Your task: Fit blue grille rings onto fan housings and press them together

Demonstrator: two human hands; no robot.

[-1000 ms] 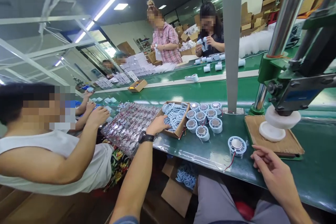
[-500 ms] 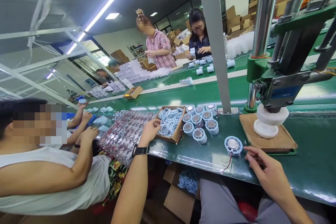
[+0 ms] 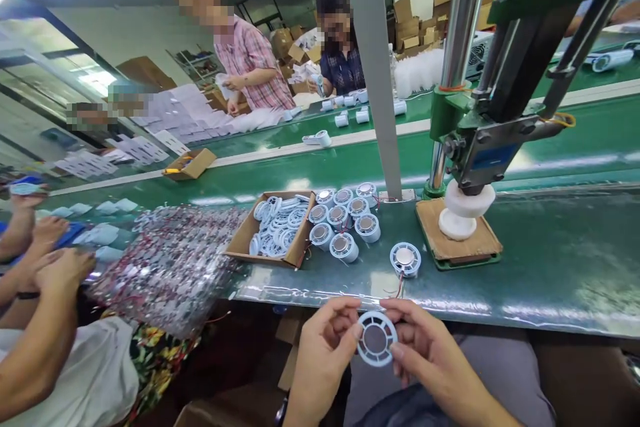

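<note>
Between the left hand [image 3: 325, 343] and right hand [image 3: 425, 340], a ring [image 3: 376, 361] is sitting. On the table [image 3: 550, 247], a box [image 3: 263, 259] of rings [image 3: 281, 223] is lying left of the speakers [image 3: 338, 215], and a press [image 3: 493, 150] is standing to their right.

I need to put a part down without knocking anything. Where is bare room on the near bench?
Widest: the near bench right of the press base. Smaller: between the lone round unit and the clustered units. Crowded: from that cluster leftward, through the ring box, to the metallic parts.
</note>
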